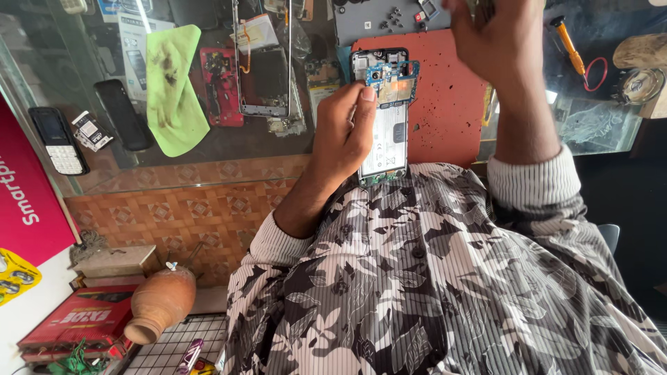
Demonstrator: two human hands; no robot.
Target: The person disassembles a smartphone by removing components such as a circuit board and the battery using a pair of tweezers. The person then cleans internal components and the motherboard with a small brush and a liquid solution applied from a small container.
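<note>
Opened phone (384,111) w/ back cover already off, board and battery exposed; my left hand (345,132) pinches its edge on the red mat (445,104). Right hand (501,38) at 12 o'clock, fingers curled, can't tell what it holds. Reassembly not yet done, yellow screwdriver (567,43) untouched on table (229,142) at 1 o'clock.

A glossy glass desk (229,142) is carrying a matt, speckled red rubber-looking mat (445,104), a stained soft green cloth (174,90) and an opened phone (385,111) showing bare metal and circuit board; a rough clay pot (161,302) is lying below.
</note>
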